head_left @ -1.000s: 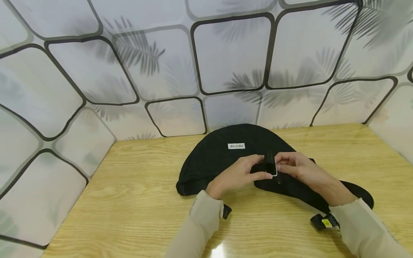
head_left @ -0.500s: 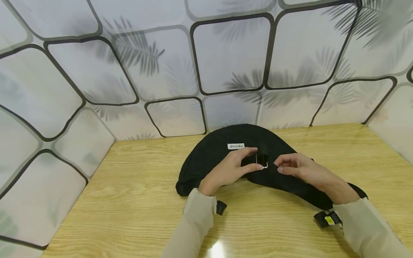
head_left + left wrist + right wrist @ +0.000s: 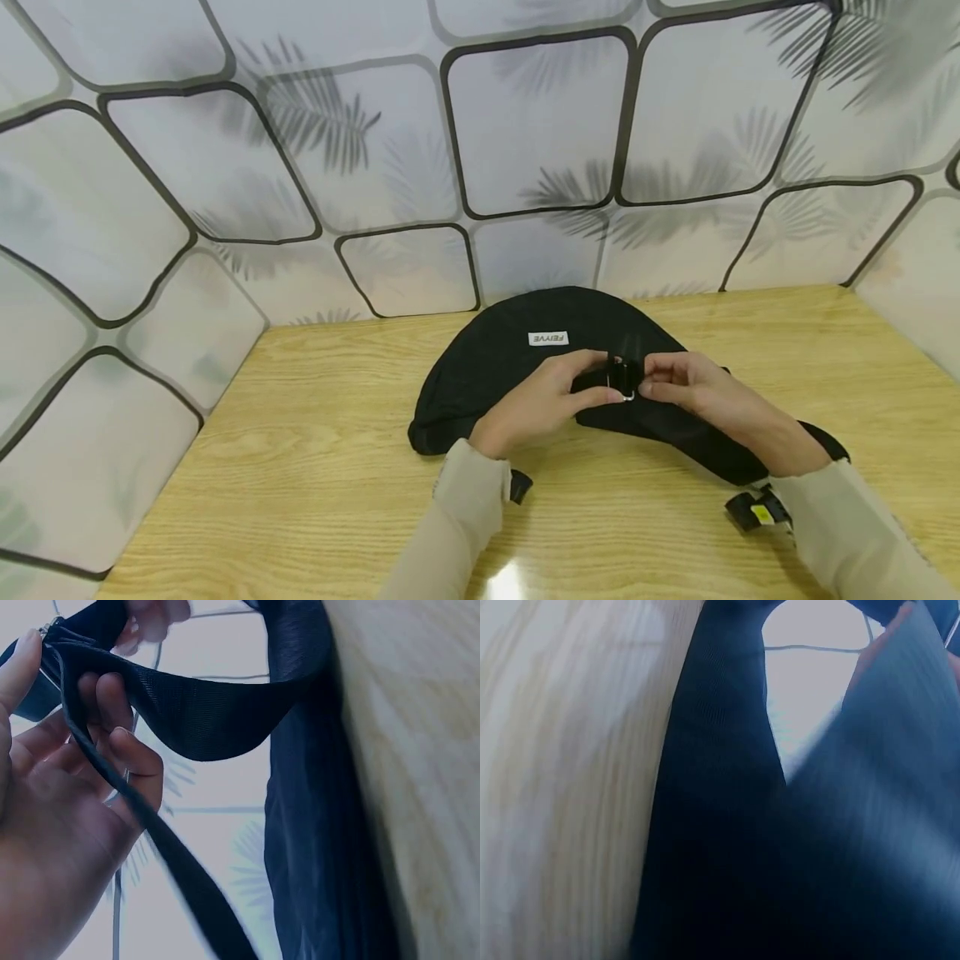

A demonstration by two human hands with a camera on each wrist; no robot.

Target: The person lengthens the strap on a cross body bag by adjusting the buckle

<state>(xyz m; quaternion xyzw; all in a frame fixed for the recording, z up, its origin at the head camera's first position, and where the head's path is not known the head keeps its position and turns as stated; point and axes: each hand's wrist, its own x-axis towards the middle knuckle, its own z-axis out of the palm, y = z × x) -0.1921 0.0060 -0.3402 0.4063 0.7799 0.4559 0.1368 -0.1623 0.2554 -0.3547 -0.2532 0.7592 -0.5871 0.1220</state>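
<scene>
A black half-moon crossbody bag (image 3: 480, 375) with a white label (image 3: 548, 338) lies on the table. Over its front, my left hand (image 3: 536, 408) pinches a metal strap buckle (image 3: 628, 398) between thumb and fingers. Black webbing strap (image 3: 202, 724) runs through this buckle and hangs in a loop in the left wrist view. My right hand (image 3: 708, 404) is close beside the buckle, thumb and index finger pinching the strap. In the right wrist view, a broad stretch of strap (image 3: 885, 787) hides most of that hand.
The wood-grain table (image 3: 300, 467) extends around the bag. Behind it stands a patterned backdrop (image 3: 540, 125) with leaf shadows and rounded squares. Small black devices sit at both cuffs, the right device (image 3: 757, 510) bearing a yellow sticker.
My left hand shifted left with the buckle, opening a gap from the right hand, then came back right. The hands are close together again at the buckle.
</scene>
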